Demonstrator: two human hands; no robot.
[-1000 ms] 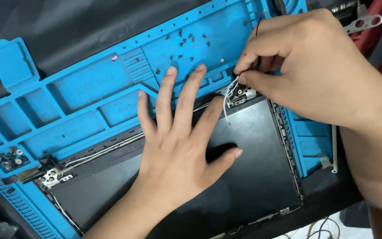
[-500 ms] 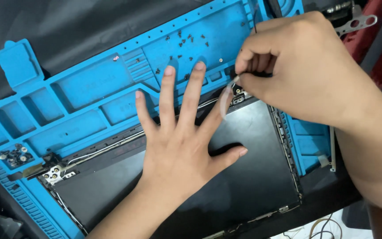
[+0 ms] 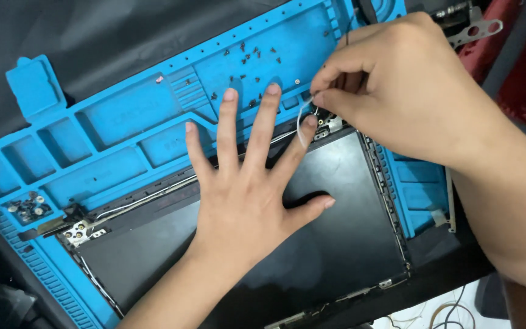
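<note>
In the head view, our left hand (image 3: 245,207) lay flat, fingers spread, on the dark laptop screen panel (image 3: 336,244), while our right hand (image 3: 397,91) pinched the thin white cable (image 3: 300,125) at the hinge (image 3: 330,125); a hard tug risked snapping it.

The work mat (image 3: 123,146) looks like soft, matt blue rubber. The dark panel (image 3: 336,244) on it is smooth, faintly glossy plastic. Its hinges (image 3: 80,231) are bare silvery metal. The thin wire (image 3: 300,125) has a white plastic coating.

Dark flat panel (image 3: 336,244) lies on blue mat; thin white wire (image 3: 300,122), seemingly pinched, arcs above its corner.
</note>
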